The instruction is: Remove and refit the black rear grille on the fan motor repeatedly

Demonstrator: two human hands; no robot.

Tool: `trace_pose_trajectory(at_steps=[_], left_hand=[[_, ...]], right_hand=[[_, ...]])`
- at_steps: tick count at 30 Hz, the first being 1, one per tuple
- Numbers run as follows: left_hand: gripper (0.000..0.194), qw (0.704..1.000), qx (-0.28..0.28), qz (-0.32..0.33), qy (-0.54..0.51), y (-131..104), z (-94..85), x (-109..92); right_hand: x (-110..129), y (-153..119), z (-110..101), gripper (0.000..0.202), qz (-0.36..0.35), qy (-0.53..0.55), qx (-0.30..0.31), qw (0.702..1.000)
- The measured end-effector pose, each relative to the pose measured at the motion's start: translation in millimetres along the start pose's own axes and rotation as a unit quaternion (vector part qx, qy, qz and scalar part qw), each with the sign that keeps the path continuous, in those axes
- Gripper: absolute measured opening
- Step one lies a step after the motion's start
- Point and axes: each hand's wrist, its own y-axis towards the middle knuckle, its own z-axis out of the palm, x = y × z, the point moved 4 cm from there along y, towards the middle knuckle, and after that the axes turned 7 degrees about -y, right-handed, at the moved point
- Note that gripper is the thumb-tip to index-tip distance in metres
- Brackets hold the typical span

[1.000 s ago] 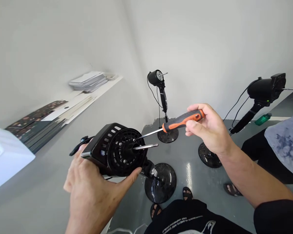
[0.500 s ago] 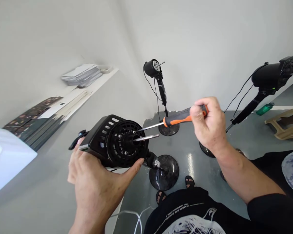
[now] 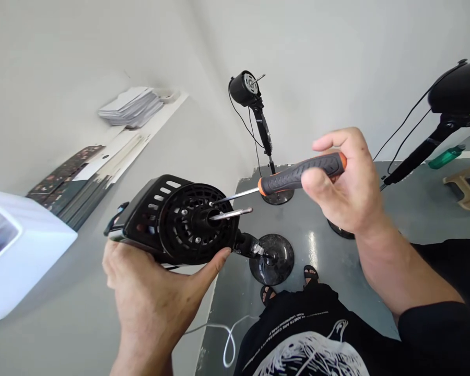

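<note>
My left hand is wrapped around the underside of a black fan motor housing, its thumb along the lower front edge. The housing's round, slotted front faces right, with several screws in it and a threaded metal shaft sticking out. My right hand holds a screwdriver with a grey and orange handle between thumb and fingers, some fingers raised. The screwdriver's tip meets a screw near the top of the round front, just above the shaft. Below the housing, a stand joins a round black base on the floor.
Another fan stand with a bare motor stands by the wall; a third motor is at right. Stacked papers lie on a ledge at left, near a white box. A green bottle and a stool are at right.
My right hand has turned the screwdriver handle, so more of its grey side shows, and its fingers have loosened outward. The tip stays at the screw. The view has shifted slightly.
</note>
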Motion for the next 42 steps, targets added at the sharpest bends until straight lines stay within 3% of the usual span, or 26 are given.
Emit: trace_pose_trajectory(at_steps=[3,5,7,10,11,13,16,20,22,25,29,33,35,37,39,42], left_hand=[[0.062,1.0,-0.001,-0.014,0.014,-1.5,-0.8,4.3],[0.062,1.0,-0.002,-0.012,0.026,-2.6,-1.3,7.8],[0.063,0.999,-0.002,-0.005,0.034,-3.4,-1.8,9.6],[0.062,0.999,0.002,0.006,0.031,-3.9,-2.7,8.0],[0.061,0.999,0.001,0.008,0.031,-3.9,-3.1,7.2],[0.06,0.999,0.002,0.008,0.031,-4.0,-3.6,6.4],[0.056,1.0,0.014,0.009,0.024,-4.3,-2.7,8.2],[0.06,0.999,0.013,0.021,0.023,-4.7,-2.1,8.7],[0.063,1.0,0.011,0.016,0.009,-4.3,-2.1,6.6],[0.06,0.999,0.031,0.013,-0.022,-3.4,-1.1,2.1],[0.06,0.999,0.037,0.013,-0.026,-3.5,-1.6,1.2],[0.059,1.0,0.025,0.017,-0.009,-3.7,-3.0,1.2],[0.06,1.0,0.021,0.02,0.006,-2.9,-3.7,-0.3],[0.065,1.0,0.015,0.01,0.024,-2.1,-4.6,-0.9],[0.078,0.999,0.008,-0.015,0.041,-1.8,-5.5,0.0],[0.103,0.997,-0.003,-0.053,0.053,-2.4,-6.6,1.7]], right_hand=[[8.5,0.7,-3.7,0.053,-0.027,0.091,0.109,0.99],[10.9,2.7,-1.9,0.051,-0.058,0.144,0.132,0.979],[9.8,6.6,2.0,0.042,-0.067,0.148,0.11,0.981],[5.8,13.4,0.8,0.037,-0.032,0.052,0.03,0.998],[5.2,15.0,-0.9,0.04,-0.018,0.023,0.031,0.999],[5.1,16.7,-3.4,0.049,-0.009,0.003,0.091,0.996],[7.8,17.0,-6.8,0.045,-0.05,0.043,0.158,0.985],[7.8,21.4,-7.0,0.019,-0.083,0.027,0.082,0.993],[4.4,24.1,-6.1,0.035,-0.054,-0.051,0.063,0.995],[1.9,25.6,-7.3,0.043,-0.034,-0.08,0.117,0.989],[10.3,24.8,-12.1,0.045,-0.086,0.046,0.184,0.978],[6.1,30.9,-8.2,0.023,-0.074,0.006,0.16,0.984],[-5.1,36.4,-5.3,0.031,-0.034,-0.053,0.128,0.99],[-17.0,40.9,-2.7,0.042,-0.002,-0.076,0.128,0.989],[-24.3,42.9,-1.3,0.045,0.011,-0.07,0.172,0.983],[-20.7,43.3,-5.1,0.055,-0.017,-0.022,0.22,0.975]])
